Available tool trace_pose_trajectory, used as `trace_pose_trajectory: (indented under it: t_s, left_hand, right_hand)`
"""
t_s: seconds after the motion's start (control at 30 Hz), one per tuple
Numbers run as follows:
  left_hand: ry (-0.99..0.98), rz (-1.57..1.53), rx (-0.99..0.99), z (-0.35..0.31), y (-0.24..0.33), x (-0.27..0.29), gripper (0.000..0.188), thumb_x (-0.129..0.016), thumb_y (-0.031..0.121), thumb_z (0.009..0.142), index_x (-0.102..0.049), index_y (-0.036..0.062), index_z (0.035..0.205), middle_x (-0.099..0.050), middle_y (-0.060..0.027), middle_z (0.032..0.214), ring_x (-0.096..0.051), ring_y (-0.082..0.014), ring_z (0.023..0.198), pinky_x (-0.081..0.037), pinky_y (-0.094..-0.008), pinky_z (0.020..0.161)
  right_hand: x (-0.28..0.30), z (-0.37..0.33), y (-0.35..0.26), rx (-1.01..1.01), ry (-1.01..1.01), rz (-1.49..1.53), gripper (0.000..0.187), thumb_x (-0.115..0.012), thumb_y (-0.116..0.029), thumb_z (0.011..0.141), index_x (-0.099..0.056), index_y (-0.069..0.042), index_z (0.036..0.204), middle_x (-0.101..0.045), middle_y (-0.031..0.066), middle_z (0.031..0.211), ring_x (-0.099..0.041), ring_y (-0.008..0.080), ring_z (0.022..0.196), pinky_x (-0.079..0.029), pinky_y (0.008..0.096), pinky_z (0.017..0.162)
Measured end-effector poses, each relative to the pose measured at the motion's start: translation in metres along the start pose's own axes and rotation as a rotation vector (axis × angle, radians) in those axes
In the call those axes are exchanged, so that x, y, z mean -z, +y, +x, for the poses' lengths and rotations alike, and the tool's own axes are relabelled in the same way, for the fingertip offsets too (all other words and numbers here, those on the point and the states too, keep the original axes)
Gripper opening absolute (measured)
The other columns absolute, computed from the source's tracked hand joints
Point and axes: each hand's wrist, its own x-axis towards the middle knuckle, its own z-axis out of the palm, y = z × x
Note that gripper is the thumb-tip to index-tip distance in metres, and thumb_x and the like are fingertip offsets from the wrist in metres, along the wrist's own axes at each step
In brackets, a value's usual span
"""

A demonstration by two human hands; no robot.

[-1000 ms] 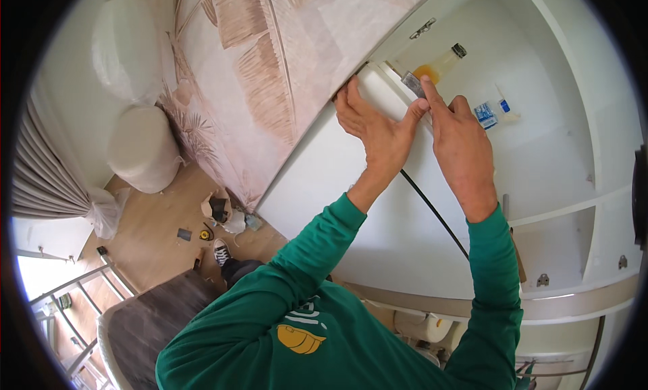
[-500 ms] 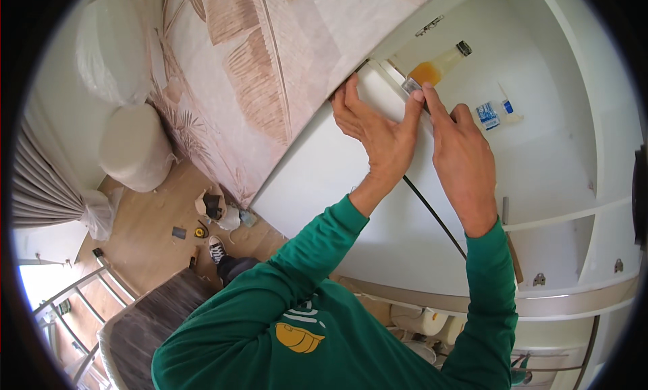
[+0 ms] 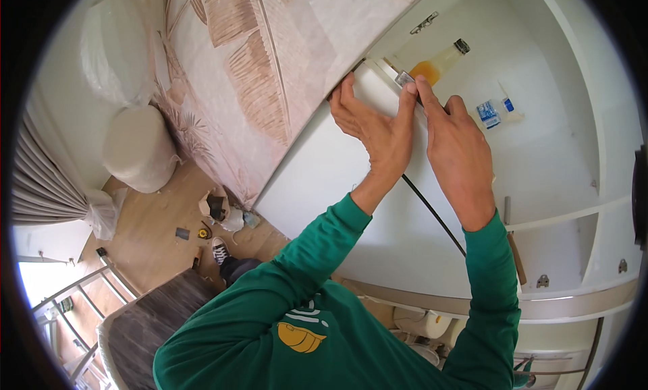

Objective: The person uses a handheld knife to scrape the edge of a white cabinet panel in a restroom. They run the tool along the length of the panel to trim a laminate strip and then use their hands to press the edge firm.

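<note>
My left hand (image 3: 379,130) straddles the far end of a white panel (image 3: 317,181), fingers hooked over its left edge. The thumb of that hand reaches across to a small tool (image 3: 405,79) with a flat, shiny metal end. My right hand (image 3: 460,150) is closed round this tool, index finger stretched along it. The metal end rests at the panel's right edge, beside a pale strip; most of the handle is hidden, so its exact kind is unclear. Just beyond lies a clear bottle (image 3: 439,65) with orange liquid and a black cap.
The white cabinet interior (image 3: 540,147) holds a blue-and-white packet (image 3: 488,115) and metal hinge plates (image 3: 543,281). A leaf-patterned wall (image 3: 229,86) borders the panel's left. Below are a tape measure (image 3: 204,233), a paper bag (image 3: 214,205), a wrapped pouffe (image 3: 140,149) and a metal railing (image 3: 88,302).
The right hand and the tool have shifted slightly left and away from me along the panel's edge. The left thumb moved with them; the left fingers still hold the far edge.
</note>
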Motion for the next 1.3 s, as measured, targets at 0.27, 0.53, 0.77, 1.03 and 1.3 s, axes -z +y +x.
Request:
trace_pose_trajectory:
  t_s: [0.27,0.53,0.77,1.03,1.3]
  left_hand:
    - [-0.007,-0.02,0.035,0.0014,0.005,0.0012,0.113,-0.09,0.053,0.095,-0.024,-0.0063,0.166,-0.022,-0.0314,0.165,-0.015,-0.0476,0.158,-0.011,-0.0624,0.131]
    - [-0.009,-0.031,0.053,0.0011,0.0041,0.0013,0.115,-0.09,0.055,0.093,-0.025,-0.0068,0.165,-0.022,-0.0311,0.165,-0.014,-0.0469,0.158,-0.01,-0.0626,0.131]
    - [0.001,-0.016,0.035,0.0017,0.0026,0.0003,0.114,-0.09,0.054,0.094,-0.025,-0.006,0.165,-0.022,-0.0305,0.164,-0.016,-0.0467,0.157,-0.012,-0.0627,0.13]
    - [-0.03,0.018,0.039,0.0003,0.006,0.0039,0.113,-0.088,0.055,0.096,-0.023,-0.0059,0.165,-0.022,-0.0264,0.162,-0.016,-0.0441,0.156,-0.015,-0.0604,0.13]
    - [-0.005,-0.024,0.038,0.0015,0.0061,0.0009,0.112,-0.09,0.053,0.096,-0.023,-0.0057,0.165,-0.022,-0.0267,0.161,-0.017,-0.044,0.156,-0.015,-0.06,0.13]
  right_hand:
    - [0.0025,-0.0021,0.0009,-0.005,-0.003,-0.002,0.066,-0.062,-0.006,0.105,-0.052,-0.024,0.167,-0.062,0.0164,0.108,-0.072,0.0363,0.085,-0.063,0.0485,0.073]
    - [-0.0005,-0.0009,-0.0001,-0.014,-0.007,-0.013,0.067,-0.062,-0.007,0.105,-0.051,-0.025,0.168,-0.062,0.0162,0.109,-0.072,0.0364,0.087,-0.064,0.0483,0.074]
    - [0.0041,-0.0025,-0.002,-0.043,-0.036,0.009,0.067,-0.061,-0.008,0.106,-0.05,-0.026,0.169,-0.062,0.0157,0.11,-0.072,0.0364,0.089,-0.064,0.0489,0.077]
    - [0.0041,-0.0024,-0.0028,-0.051,-0.037,0.004,0.068,-0.062,-0.008,0.105,-0.05,-0.026,0.169,-0.061,0.0155,0.108,-0.072,0.0368,0.09,-0.063,0.0494,0.079]
    - [-0.0002,-0.0013,0.0003,-0.02,-0.001,-0.024,0.067,-0.062,-0.007,0.105,-0.05,-0.024,0.168,-0.061,0.016,0.108,-0.073,0.0365,0.085,-0.064,0.0488,0.073]
